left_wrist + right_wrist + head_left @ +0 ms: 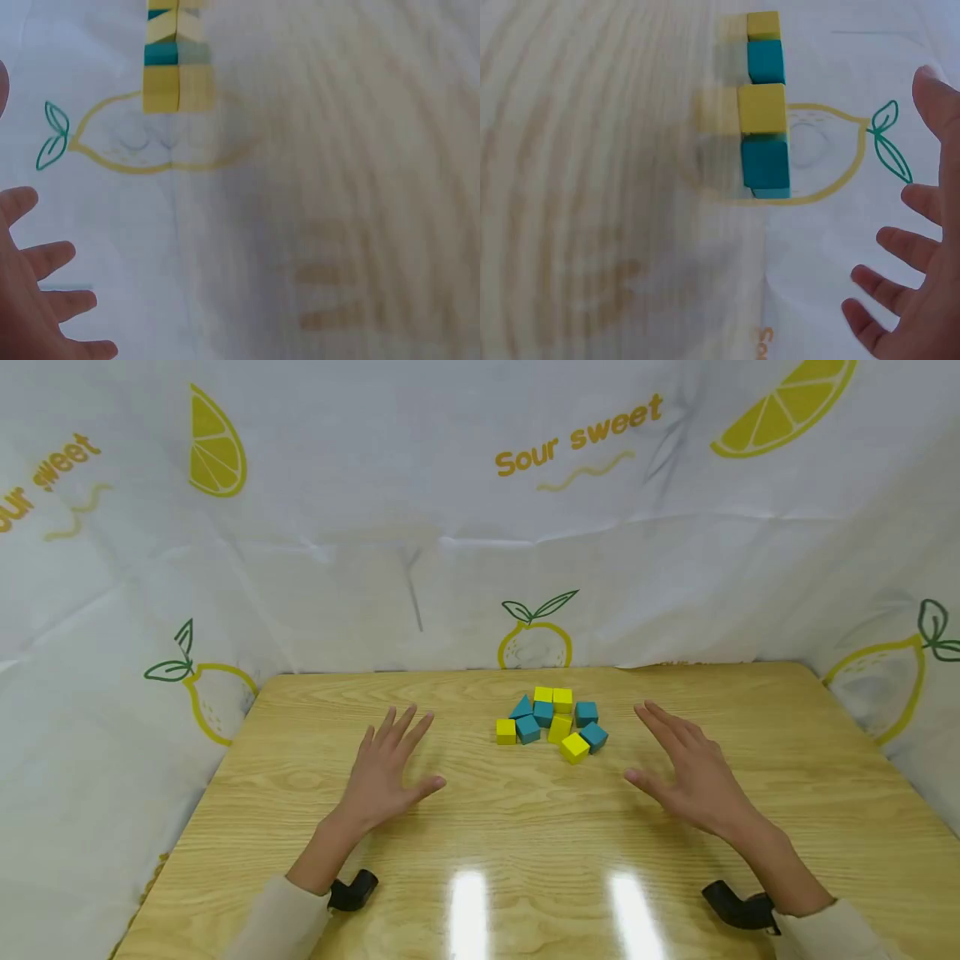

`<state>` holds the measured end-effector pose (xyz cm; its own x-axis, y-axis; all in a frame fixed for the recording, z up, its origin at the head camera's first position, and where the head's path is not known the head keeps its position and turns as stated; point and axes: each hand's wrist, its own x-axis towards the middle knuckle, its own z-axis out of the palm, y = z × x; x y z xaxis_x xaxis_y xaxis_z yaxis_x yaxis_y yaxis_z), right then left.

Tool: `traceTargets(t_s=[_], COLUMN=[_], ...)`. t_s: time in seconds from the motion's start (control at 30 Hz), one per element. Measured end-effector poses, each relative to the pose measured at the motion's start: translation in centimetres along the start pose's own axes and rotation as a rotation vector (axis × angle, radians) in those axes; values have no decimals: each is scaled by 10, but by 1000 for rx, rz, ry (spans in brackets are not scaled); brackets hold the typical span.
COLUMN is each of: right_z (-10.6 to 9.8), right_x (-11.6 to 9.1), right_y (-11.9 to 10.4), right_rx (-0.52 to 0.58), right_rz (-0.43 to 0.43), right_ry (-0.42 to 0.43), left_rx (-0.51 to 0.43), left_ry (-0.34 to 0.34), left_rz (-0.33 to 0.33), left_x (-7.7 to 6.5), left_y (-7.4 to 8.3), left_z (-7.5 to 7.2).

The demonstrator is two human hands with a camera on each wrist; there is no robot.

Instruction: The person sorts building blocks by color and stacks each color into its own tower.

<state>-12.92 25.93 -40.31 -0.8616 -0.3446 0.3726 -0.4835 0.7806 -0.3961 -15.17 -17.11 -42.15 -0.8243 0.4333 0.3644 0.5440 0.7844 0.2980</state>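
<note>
A loose cluster of several yellow and blue blocks lies toward the far side of the table. Most are cubes, such as the yellow cube (575, 747) at the front and the blue cube (594, 737) beside it; a blue triangular block (522, 707) lies at the left. My left hand (382, 777) is spread, apart from the blocks on their left, holding nothing. On the other side my right hand (693, 777) is likewise spread with bare fingers. The right wrist view shows a yellow cube (763, 109) and blue cube (766, 162) beyond the fingers.
The wooden table (495, 827) has a glossy top with two bright reflections near its front. A white cloth (360, 602) with lemon prints and lettering hangs behind it and along both sides. A black strap mount (354, 891) sits at the left wrist, another (738, 906) at the right.
</note>
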Motion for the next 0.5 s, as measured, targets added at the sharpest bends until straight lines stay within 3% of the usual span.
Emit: traceTargets(t_s=[0.23, 0.5], right_z=[23, 42], right_x=[3, 6], right_y=[-1, -3], right_rx=[90, 152], right_rz=[-89, -119], right_ry=[115, 130], left_rx=[-83, -224], left_ry=[64, 96], left_rz=[32, 25], left_x=[3, 6], left_y=[17, 25], left_z=[17, 32])
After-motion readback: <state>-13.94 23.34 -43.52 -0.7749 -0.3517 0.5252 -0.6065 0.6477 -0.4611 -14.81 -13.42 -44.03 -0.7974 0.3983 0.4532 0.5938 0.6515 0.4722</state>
